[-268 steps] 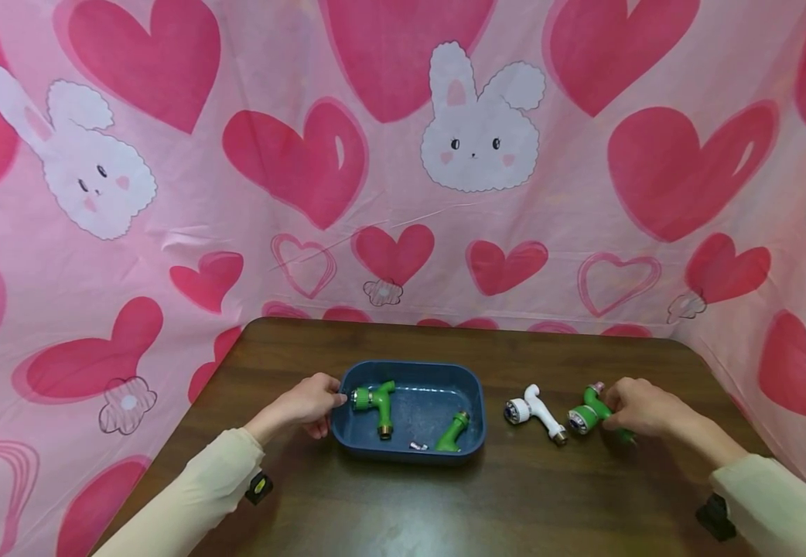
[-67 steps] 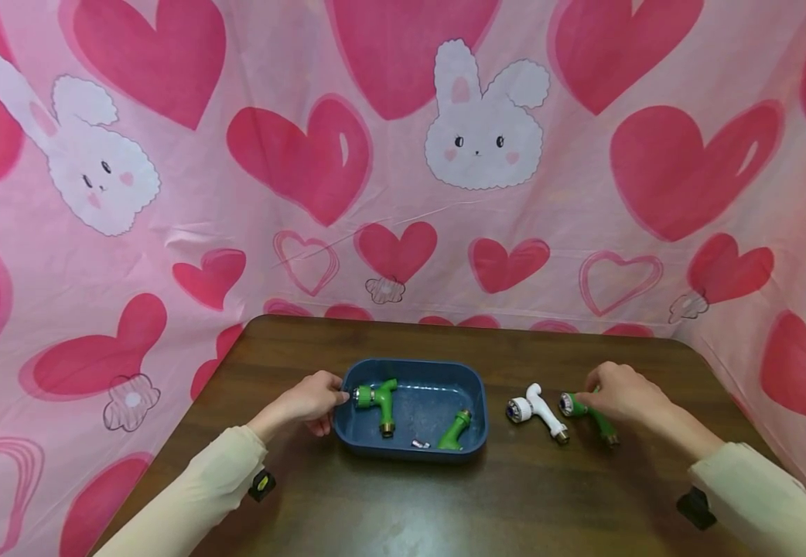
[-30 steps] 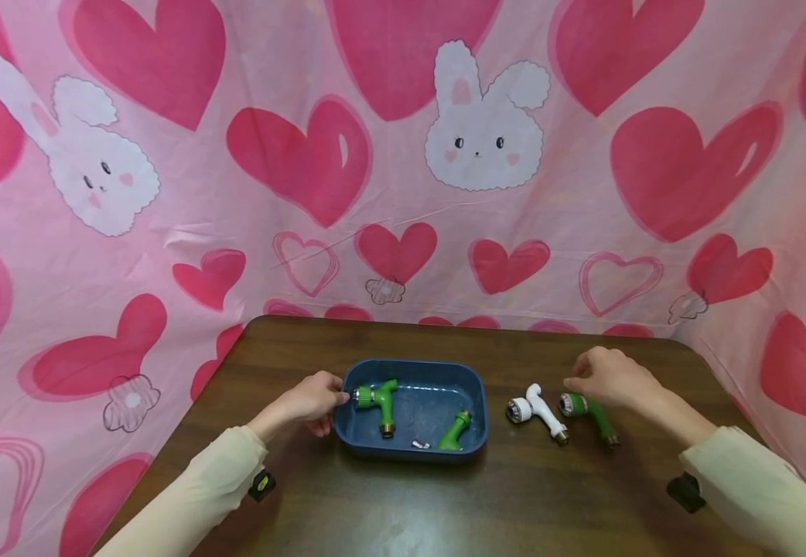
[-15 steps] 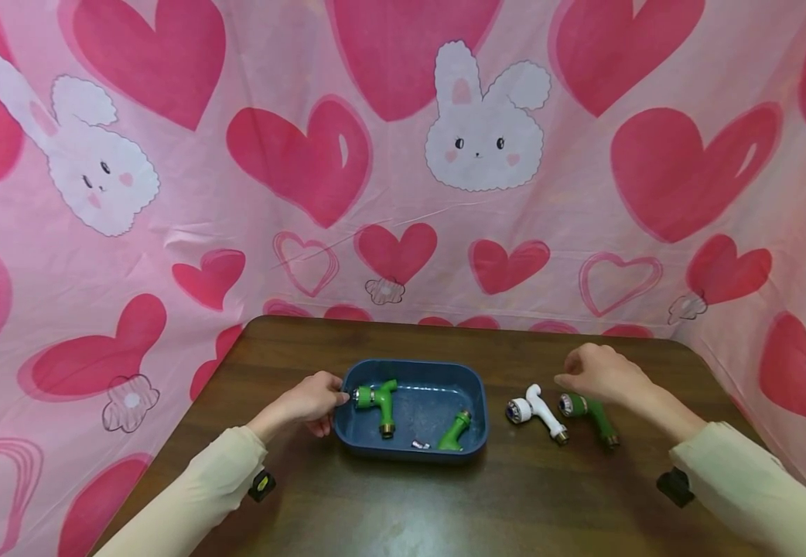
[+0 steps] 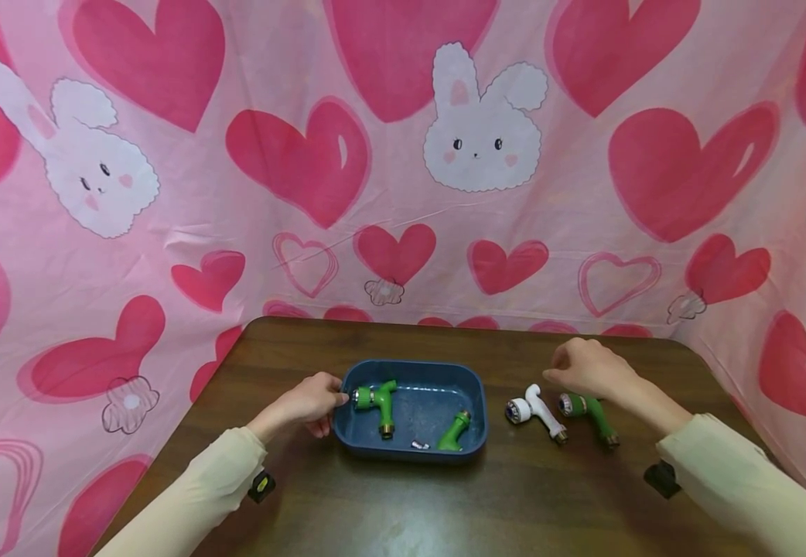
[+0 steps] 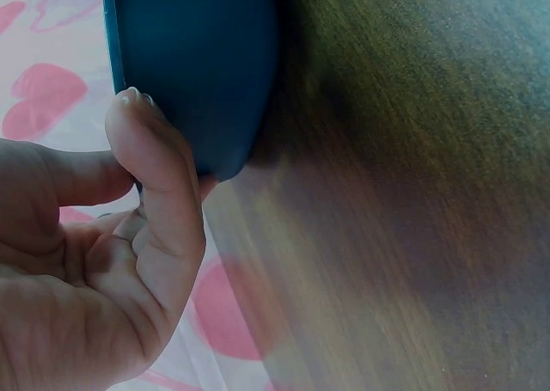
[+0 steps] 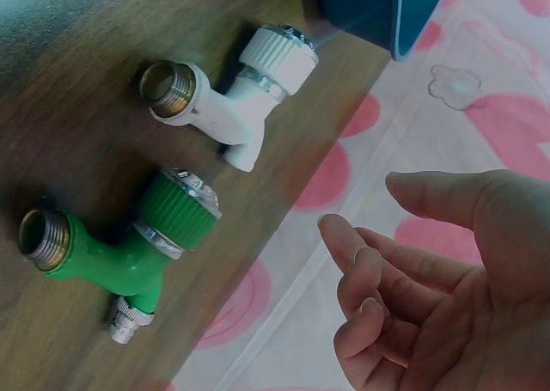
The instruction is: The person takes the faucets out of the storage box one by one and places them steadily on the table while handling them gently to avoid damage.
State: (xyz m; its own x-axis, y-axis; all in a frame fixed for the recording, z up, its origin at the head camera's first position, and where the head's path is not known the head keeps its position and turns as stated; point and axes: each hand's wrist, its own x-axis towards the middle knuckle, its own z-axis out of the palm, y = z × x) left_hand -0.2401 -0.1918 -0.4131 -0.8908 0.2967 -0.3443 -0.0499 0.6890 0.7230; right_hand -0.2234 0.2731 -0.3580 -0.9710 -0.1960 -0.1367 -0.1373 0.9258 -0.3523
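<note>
My left hand (image 5: 309, 402) pinches the left rim of a blue plastic tub (image 5: 410, 455) between thumb and fingers; the left wrist view shows its wall (image 6: 198, 64) up close. In the tub lie a green faucet (image 5: 384, 404), a second green faucet piece (image 5: 453, 433) partly hidden by the front wall, and a small shiny bit (image 5: 420, 445). My right hand (image 5: 594, 371) hovers above two faucets on the table, holding nothing, fingers loosely bent and thumb apart. One is a white faucet (image 7: 232, 112); to its right lies a green faucet (image 7: 112, 262) with brass threads and a ribbed knob.
The brown wooden table (image 5: 417, 510) has a rounded far edge close to a pink heart-and-rabbit curtain (image 5: 389, 193), which hangs behind and at both sides. The two loose faucets lie right of the tub, side by side.
My right hand earlier held the green faucet, which turned and shifted slightly left; the hand then let go, rose and moved left toward the white faucet. The left hand stays on the tub.
</note>
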